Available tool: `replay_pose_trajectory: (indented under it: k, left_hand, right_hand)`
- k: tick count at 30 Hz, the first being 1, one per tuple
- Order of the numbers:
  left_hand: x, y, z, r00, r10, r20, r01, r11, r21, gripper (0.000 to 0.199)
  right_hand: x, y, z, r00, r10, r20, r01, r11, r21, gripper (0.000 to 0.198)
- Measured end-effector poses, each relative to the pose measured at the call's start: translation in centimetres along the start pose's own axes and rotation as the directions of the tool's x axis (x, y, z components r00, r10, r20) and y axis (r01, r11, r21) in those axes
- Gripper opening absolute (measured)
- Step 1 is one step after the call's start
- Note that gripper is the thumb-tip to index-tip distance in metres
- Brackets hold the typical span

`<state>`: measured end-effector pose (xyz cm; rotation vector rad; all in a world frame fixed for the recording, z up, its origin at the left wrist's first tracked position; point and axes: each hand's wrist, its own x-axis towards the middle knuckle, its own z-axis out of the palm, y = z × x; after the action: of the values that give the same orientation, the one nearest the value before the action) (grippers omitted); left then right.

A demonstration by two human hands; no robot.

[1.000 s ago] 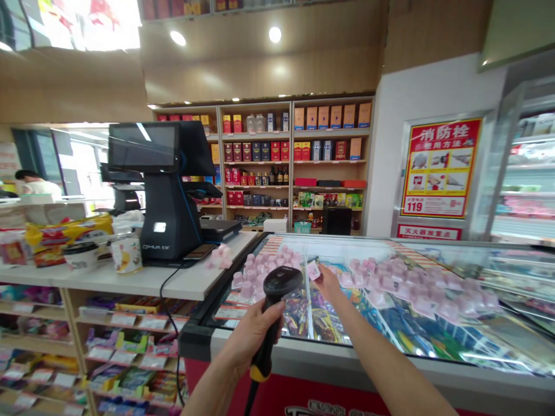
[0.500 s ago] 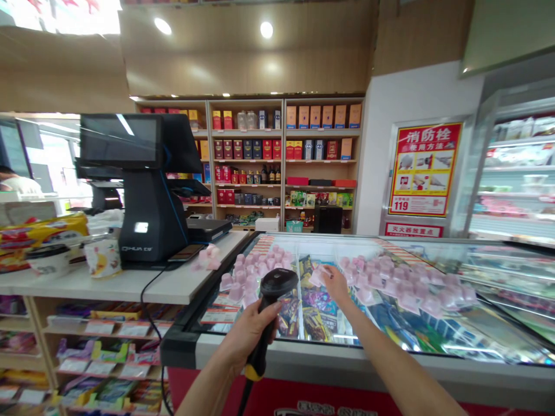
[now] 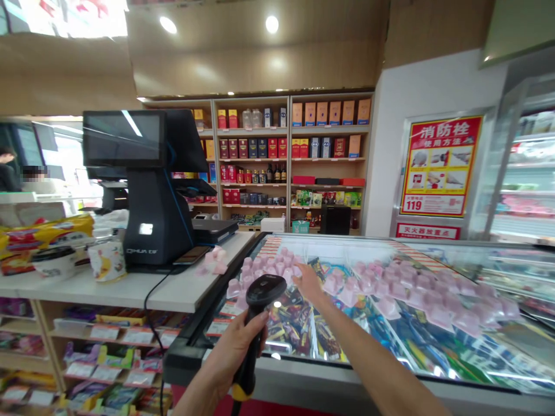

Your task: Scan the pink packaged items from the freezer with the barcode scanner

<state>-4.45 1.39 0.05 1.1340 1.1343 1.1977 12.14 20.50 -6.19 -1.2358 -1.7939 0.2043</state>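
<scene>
My left hand [image 3: 243, 341] is wrapped round the grip of a black and yellow barcode scanner [image 3: 262, 292], its head raised above the freezer's front edge. Out over the glass lid, my right hand [image 3: 307, 284] has its fingertips at a small pink plastic cup [image 3: 289, 277], which it seems to pinch; the hand partly hides this contact. A cluster of similar pink cups [image 3: 255, 267] is just to the left of it. To the right, a larger group of pink cups [image 3: 427, 289] spreads across the glass top of the chest freezer [image 3: 373, 378].
On the left, a counter [image 3: 173, 292] carries a cash register [image 3: 151, 202], a few pink cups [image 3: 214, 260], a lidded paper cup [image 3: 54, 263] and a patterned cup [image 3: 107, 260]. A cable [image 3: 150, 323] hangs over its front. Behind are shelves [image 3: 288, 164] of boxed bottles. People [image 3: 8, 170] are far left.
My right hand has moved left with a pink cup, from the middle of the lid to the left cluster. The scanner has shifted slightly left, and the view has turned a little.
</scene>
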Motion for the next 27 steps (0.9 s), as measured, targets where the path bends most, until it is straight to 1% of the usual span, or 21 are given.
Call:
replay_pose_trajectory:
  k: [2, 3, 4, 6, 9, 11, 14, 17, 20, 22, 24, 27]
  left_hand:
    - [0.0, -0.1, -0.3, 1.0, -0.014, -0.007, 0.014, 1.0, 0.002, 0.032]
    - [0.0, -0.1, -0.3, 1.0, -0.023, -0.01, 0.023, 1.0, 0.003, 0.032]
    - [0.0, -0.1, -0.4, 1.0, -0.028, -0.012, 0.028, 1.0, 0.003, 0.032]
    - [0.1, -0.2, -0.2, 1.0, -0.024, -0.006, 0.024, 1.0, -0.004, 0.032]
    - [0.1, -0.2, 0.3, 1.0, -0.011, 0.028, 0.011, 1.0, -0.011, 0.031]
    - [0.0, -0.2, 0.8, 0.996, -0.015, 0.084, 0.016, 1.0, -0.009, 0.031]
    - [-0.2, -0.2, 1.7, 0.986, -0.024, 0.167, 0.026, 1.0, -0.007, 0.031]
    - [-0.7, -0.2, 2.8, 0.982, -0.024, 0.187, 0.028, 0.999, -0.023, 0.03]
    - [-1.4, 0.0, 3.8, 0.984, -0.022, 0.175, 0.029, 0.999, -0.039, 0.03]
    - [-1.8, 0.3, 4.1, 0.987, -0.018, 0.163, 0.024, 0.999, -0.036, 0.03]
    - [-2.0, 0.6, 4.1, 0.989, -0.005, 0.15, 0.008, 1.0, -0.022, 0.031]
    - [-2.0, 1.0, 3.6, 0.992, 0.011, 0.122, -0.011, 1.0, -0.001, 0.03]
  right_hand:
    - [0.9, -0.6, 2.4, 0.999, 0.021, 0.028, -0.022, 0.998, 0.055, 0.034]
    - [1.2, -0.6, 3.3, 0.999, 0.038, 0.037, -0.041, 0.996, 0.084, 0.032]
    - [1.3, -0.4, 3.8, 0.997, 0.06, 0.04, -0.064, 0.991, 0.116, 0.03]
    - [1.3, 0.3, 3.9, 0.992, 0.119, 0.03, -0.122, 0.975, 0.185, 0.026]
    - [1.0, 1.7, 2.3, 0.971, 0.24, 0.001, -0.228, 0.921, 0.317, 0.026]
    - [0.7, 2.4, 0.6, 0.954, 0.3, -0.002, -0.273, 0.869, 0.413, 0.029]
    - [0.1, 2.9, -1.8, 0.945, 0.327, -0.007, -0.274, 0.803, 0.53, 0.026]
    - [-0.5, 2.9, -3.5, 0.947, 0.32, -0.03, -0.243, 0.775, 0.584, 0.023]
    - [-0.9, 2.9, -4.4, 0.952, 0.299, -0.058, -0.215, 0.796, 0.566, 0.025]
    - [-1.2, 2.8, -4.8, 0.957, 0.28, -0.08, -0.203, 0.839, 0.505, 0.028]
    - [-1.6, 2.7, -5.0, 0.964, 0.245, -0.103, -0.186, 0.898, 0.399, 0.027]
    - [-2.4, 2.4, -4.9, 0.982, 0.155, -0.107, -0.133, 0.972, 0.194, 0.024]
